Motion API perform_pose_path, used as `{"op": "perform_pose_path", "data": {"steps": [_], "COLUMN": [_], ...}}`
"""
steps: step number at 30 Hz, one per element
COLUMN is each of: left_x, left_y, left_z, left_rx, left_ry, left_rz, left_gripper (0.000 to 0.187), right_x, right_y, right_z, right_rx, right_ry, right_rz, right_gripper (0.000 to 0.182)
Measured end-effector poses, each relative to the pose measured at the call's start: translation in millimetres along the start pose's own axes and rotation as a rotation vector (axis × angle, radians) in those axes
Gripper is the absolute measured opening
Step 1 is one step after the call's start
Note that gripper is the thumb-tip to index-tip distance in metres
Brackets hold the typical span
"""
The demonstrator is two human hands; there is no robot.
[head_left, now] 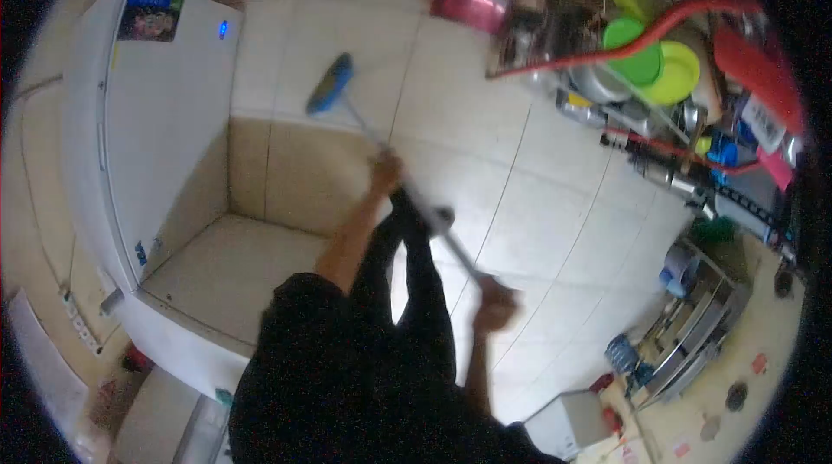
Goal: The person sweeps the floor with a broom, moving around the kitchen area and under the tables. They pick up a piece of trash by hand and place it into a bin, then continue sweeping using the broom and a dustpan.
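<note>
A broom with a blue head (pixel 331 87) reaches across the tiled floor. Its grey handle (pixel 438 226) slants from the head down to the right. My left hand (pixel 386 172) is closed around the handle nearer the head. Close to the handle's other end, my right hand (pixel 497 304) grips it, slightly blurred. The broom head appears to touch the floor tiles, beyond my feet. My dark-clothed legs (pixel 420 278) stand beneath the handle.
A white fridge (pixel 165 135) stands on the left. At the upper right, a red-framed rack (pixel 572 57) holds green lids, pans and utensils. A metal shelf (pixel 693 325) is at the right, with a white box (pixel 568 422) near the bottom.
</note>
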State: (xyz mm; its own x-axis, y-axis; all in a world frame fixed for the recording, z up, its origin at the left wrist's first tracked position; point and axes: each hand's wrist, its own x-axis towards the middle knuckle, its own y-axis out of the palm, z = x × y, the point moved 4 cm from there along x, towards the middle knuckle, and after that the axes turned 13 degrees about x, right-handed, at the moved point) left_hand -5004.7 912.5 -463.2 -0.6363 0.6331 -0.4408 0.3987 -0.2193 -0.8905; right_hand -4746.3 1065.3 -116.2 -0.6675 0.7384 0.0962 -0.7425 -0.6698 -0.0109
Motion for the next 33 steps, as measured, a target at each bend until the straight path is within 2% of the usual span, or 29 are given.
{"op": "perform_pose_path", "data": {"steps": [1,2,3,5,6,7,8,10,11,12,14,15,16,17,18,19,20,21,22,24,26,27,29,30,31,32,33], "left_x": [-18.2,-52.1,-66.1,-90.1,-103.4,-108.2,-113.5,-119.8,-119.2,-114.4,-90.3,-66.6,-37.4,-13.2,28.1,65.0,107.5,149.2,194.2,261.3,299.8,296.4,230.9,184.9,145.8,116.9,101.0], "left_y": [-6.8,-9.0,-6.9,-24.9,-30.1,-28.4,-36.7,-77.4,-111.2,-139.0,-147.6,-142.3,-131.8,-162.9,-140.8,-139.3,-142.4,-143.9,-149.4,-156.9,-111.2,-77.9,-44.8,-63.2,-95.3,-126.3,-136.3], "left_z": [-77.0,-168.8,-250.7,-382.9,-426.2,-454.8,-479.4,-484.0,-476.1,-461.5,-415.8,-379.8,-333.8,-271.1,-212.5,-140.7,-74.9,-15.4,32.7,82.7,73.1,39.2,-74.4,-145.4,-205.7,-251.5,-289.9], "left_rx": [-0.016,0.352,0.098,-0.360,-0.464,-0.480,-0.500,-0.590,-0.510,-0.588,-0.444,-0.474,-0.367,-0.194,-0.115,-0.062,-0.006,0.057,0.126,0.230,0.199,0.106,-0.059,-0.069,-0.104,-0.163,-0.322], "left_ry": [0.051,0.225,0.240,0.405,0.494,0.591,0.688,0.810,0.820,0.758,0.654,0.620,0.627,0.507,0.515,0.415,0.344,0.279,0.232,0.197,0.313,0.395,0.478,0.488,0.529,0.609,0.752], "left_rz": [0.292,-0.223,-0.279,0.023,0.163,0.196,0.233,0.052,0.101,0.103,-0.134,-0.143,-0.084,-0.176,-0.277,-0.307,-0.331,-0.338,-0.342,-0.340,-0.268,-0.184,-0.068,-0.081,-0.005,0.172,0.498], "left_gripper": [0.034,0.038,0.034,0.027,0.024,0.022,0.020,0.017,0.018,0.017,0.010,0.015,0.017,0.017,0.012,0.012,0.012,0.012,0.012,0.013,0.013,0.013,0.014,0.014,0.014,0.015,0.013], "right_x": [5.9,15.5,19.3,29.5,28.7,27.9,27.4,30.1,31.5,41.3,56.1,59.7,65.2,71.7,85.1,103.6,126.3,148.2,163.2,171.4,124.7,116.2,111.5,119.8,134.1,143.2,151.5], "right_y": [-50.2,-94.6,-131.1,-193.2,-196.6,-199.9,-212.3,-207.3,-204.5,-206.4,-208.1,-207.7,-197.2,-181.5,-150.5,-105.0,-51.9,0.6,47.3,108.2,83.4,52.4,-2.4,-23.4,-35.0,-39.0,-40.8], "right_z": [42.4,88.9,117.3,179.8,198.8,217.6,220.3,238.1,247.2,261.9,281.7,272.9,243.6,206.7,161.5,117.4,73.7,29.0,-19.9,-108.2,-175.2,-128.8,-18.3,38.1,90.3,135.4,174.2], "right_rx": [-0.535,-0.933,-0.633,0.123,0.157,0.192,-0.323,-0.085,0.032,0.220,0.584,0.578,0.457,0.264,0.060,-0.115,-0.156,-0.201,-0.085,0.089,-0.118,-0.250,-0.500,-0.462,-0.270,-0.171,-0.219], "right_ry": [-0.130,-0.290,-0.128,0.004,0.009,0.011,0.237,0.142,0.085,0.017,-0.141,-0.143,-0.103,-0.047,0.010,0.029,0.024,0.068,0.049,0.088,0.382,0.302,0.102,0.093,0.046,-0.025,-0.080], "right_rz": [0.078,0.101,-0.040,-0.432,-0.503,-0.575,-0.364,-0.490,-0.546,-0.536,-0.500,-0.550,-0.588,-0.576,-0.494,-0.349,-0.205,-0.211,-0.317,-0.642,-0.969,-0.841,-0.609,-0.680,-0.820,-0.889,-0.914], "right_gripper": [0.021,0.016,0.012,0.011,0.012,0.013,0.016,0.019,0.021,0.020,0.020,0.020,0.020,0.021,0.022,0.023,0.025,0.022,0.023,0.026,0.029,0.031,0.034,0.031,0.028,0.025,0.022]}}
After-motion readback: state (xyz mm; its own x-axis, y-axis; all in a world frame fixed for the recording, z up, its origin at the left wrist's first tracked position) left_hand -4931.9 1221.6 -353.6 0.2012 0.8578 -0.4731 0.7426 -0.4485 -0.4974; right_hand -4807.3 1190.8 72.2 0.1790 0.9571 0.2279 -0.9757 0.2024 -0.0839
